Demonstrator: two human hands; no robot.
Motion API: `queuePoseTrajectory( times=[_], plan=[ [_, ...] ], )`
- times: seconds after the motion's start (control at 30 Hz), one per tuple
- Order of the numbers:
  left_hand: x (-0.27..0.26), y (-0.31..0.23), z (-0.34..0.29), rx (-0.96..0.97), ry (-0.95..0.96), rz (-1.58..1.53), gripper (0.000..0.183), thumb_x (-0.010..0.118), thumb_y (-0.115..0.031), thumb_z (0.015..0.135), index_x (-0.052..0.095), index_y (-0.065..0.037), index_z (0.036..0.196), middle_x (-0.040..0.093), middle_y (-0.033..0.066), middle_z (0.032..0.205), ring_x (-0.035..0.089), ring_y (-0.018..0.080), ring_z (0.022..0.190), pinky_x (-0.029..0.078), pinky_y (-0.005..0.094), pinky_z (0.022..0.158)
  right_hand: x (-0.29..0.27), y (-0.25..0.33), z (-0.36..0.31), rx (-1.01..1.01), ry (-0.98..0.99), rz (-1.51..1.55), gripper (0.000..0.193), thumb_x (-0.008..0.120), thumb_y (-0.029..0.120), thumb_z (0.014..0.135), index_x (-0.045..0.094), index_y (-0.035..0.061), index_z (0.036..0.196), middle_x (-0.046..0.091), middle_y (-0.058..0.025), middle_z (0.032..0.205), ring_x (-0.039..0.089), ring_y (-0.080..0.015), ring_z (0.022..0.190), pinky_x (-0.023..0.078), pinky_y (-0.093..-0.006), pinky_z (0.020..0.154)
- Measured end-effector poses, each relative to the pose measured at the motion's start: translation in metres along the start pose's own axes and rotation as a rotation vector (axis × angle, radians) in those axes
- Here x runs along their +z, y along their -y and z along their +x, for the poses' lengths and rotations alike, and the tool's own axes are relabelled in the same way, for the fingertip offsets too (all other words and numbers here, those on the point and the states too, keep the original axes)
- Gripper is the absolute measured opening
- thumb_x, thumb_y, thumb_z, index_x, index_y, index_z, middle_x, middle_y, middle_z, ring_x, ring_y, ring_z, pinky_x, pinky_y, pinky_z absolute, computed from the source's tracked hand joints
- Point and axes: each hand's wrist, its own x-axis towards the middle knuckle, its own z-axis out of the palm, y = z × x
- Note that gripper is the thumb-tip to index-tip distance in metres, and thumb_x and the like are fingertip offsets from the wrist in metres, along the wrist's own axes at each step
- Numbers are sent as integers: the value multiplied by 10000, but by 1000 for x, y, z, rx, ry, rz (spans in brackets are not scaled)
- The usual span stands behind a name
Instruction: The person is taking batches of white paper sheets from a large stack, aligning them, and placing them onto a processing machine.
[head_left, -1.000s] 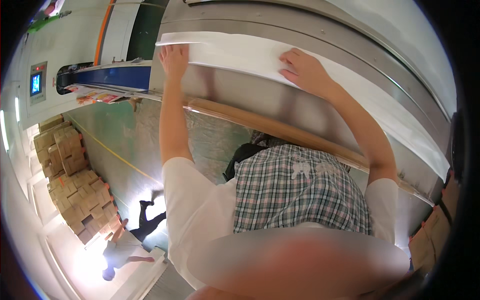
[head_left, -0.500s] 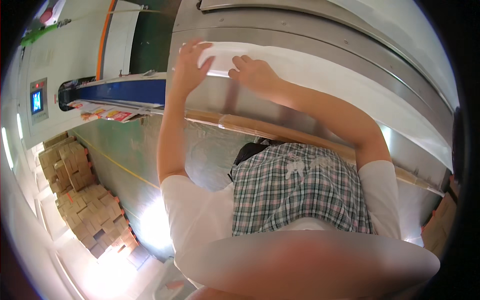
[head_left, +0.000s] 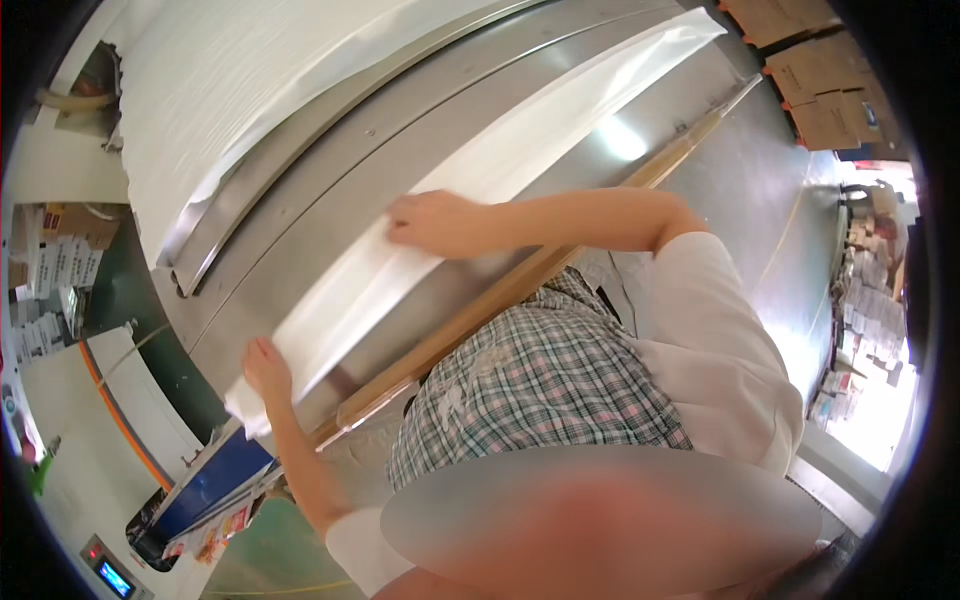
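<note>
A long white folded strip (head_left: 510, 160) of thin, sheet-like material lies slantwise across a steel table (head_left: 340, 185). My left hand (head_left: 266, 370) is at its near left end, its fingers pressed together over the edge. Farther along, my right hand (head_left: 435, 222) has its fingers curled on the strip, slightly smeared by motion; the thumb is hidden. Toward the far right the strip runs on past my hands to a loose, shiny end.
Beyond a raised metal bar (head_left: 330, 120) spreads a wide white sheet (head_left: 240, 60). A brown edge board (head_left: 480, 310) borders the table near my checked apron (head_left: 540, 380). A blue conveyor (head_left: 215, 472) stands lower left, beside a machine screen (head_left: 115, 578). Cartons (head_left: 820, 85) are stacked far right.
My view has swung rightward, bringing the strip's far end into sight. My left hand's fingers have closed at the strip's left end, and my right hand is now farther from it.
</note>
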Motion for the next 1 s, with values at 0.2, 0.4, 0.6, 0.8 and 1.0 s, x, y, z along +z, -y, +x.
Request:
queuePoseTrajectory(
  times=[0.2,0.4,0.6,0.8,1.0],
  plan=[
    [-50,84,-62,-178,188,324,225,428,-201,867,520,-26,759,558,162,753,524,357,763,379,481,639,-65,-92,-87,319,-6,-148,329,601,28,622,523,74,938,496,-114,932,509,-287,891,456,-366,737],
    [-35,93,-70,-299,-96,377,348,376,-305,904,575,-41,1011,596,140,1005,556,318,914,416,451,802,-114,-197,-137,384,-12,-244,352,595,11,628,507,88,960,484,-97,962,511,-288,908,459,-369,735],
    [-9,-159,5,-347,67,113,407,324,-387,900,614,-112,978,598,87,1024,524,302,987,374,461,845,-162,-289,-218,482,-11,-388,340,576,-1,637,512,88,960,482,-80,1002,519,-269,938,472,-374,719],
    [8,-215,11,-385,9,78,452,299,-465,892,602,-133,940,579,84,1036,483,317,1019,340,530,827,-212,-400,-296,748,-270,-545,292,539,27,672,540,115,950,519,-74,1020,547,-279,926,485,-384,713],
    [15,-263,25,-419,98,76,446,310,-474,891,593,-134,945,566,78,1064,443,312,1074,318,558,829,-247,-498,-375,1247,-575,-654,289,560,187,748,550,138,1033,536,-102,1039,553,-299,942,471,-424,749]
  ],
)
